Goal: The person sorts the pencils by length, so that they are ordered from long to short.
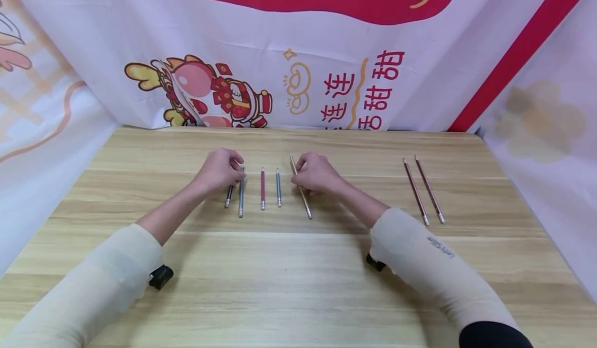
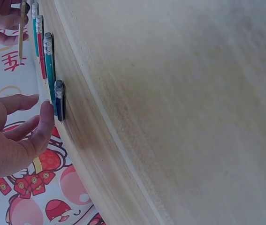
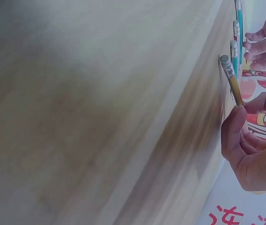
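Note:
My right hand (image 1: 318, 173) pinches a yellow pencil (image 1: 305, 202) between thumb and finger, its eraser end pointing toward me. In the right wrist view that eraser end (image 3: 225, 61) stands out beyond the fingertips. My left hand (image 1: 218, 170) is over the far ends of a longer teal pencil (image 1: 241, 200) and a short dark pencil (image 1: 229, 197). Its fingers are parted in the left wrist view, with one fingertip right beside the teal pencil. Between the hands lie a red pencil (image 1: 263, 188) and a shorter teal pencil (image 1: 279, 188), side by side, erasers toward me.
Two dark red pencils, a left one (image 1: 416, 192) and a right one (image 1: 430, 190), lie slanted at the right of the wooden table (image 1: 280, 275). A printed white cloth (image 1: 261, 42) hangs along the table's back edge, with more cloth at both sides.

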